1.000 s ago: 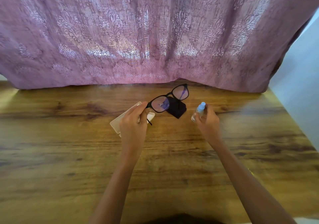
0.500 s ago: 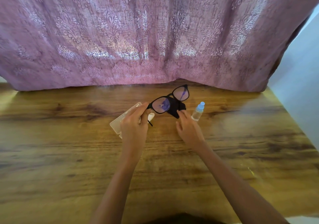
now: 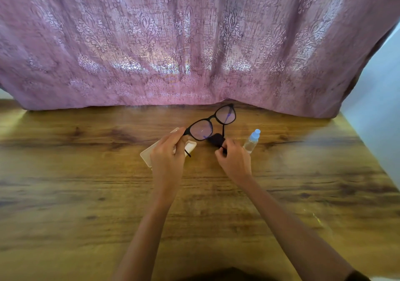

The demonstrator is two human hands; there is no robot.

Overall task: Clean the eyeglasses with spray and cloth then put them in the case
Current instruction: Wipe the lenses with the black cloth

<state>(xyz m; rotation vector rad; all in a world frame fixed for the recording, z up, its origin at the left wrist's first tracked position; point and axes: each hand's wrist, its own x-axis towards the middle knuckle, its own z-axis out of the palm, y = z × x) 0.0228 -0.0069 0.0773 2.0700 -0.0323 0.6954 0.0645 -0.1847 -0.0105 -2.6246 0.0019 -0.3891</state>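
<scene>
Left hand (image 3: 167,151): pinches the eyeglasses (image 3: 201,129) at one end of the frame, holding them above the tabletop (image 3: 86,194) near its far edge.
Right hand (image 3: 234,161): fingers curled, pinching the black cloth (image 3: 216,139) lying on the tabletop.
Eyeglasses axis: slants from the left hand toward the far right corner.
Key relation: the cloth sits just below the nearer lens; the right hand is the nearer one, so wiping likely needs only a short lift.
Spray bottle (image 3: 251,141): upright, just beside the right hand.
Case (image 3: 149,154): white, partly hidden under the left hand.
</scene>
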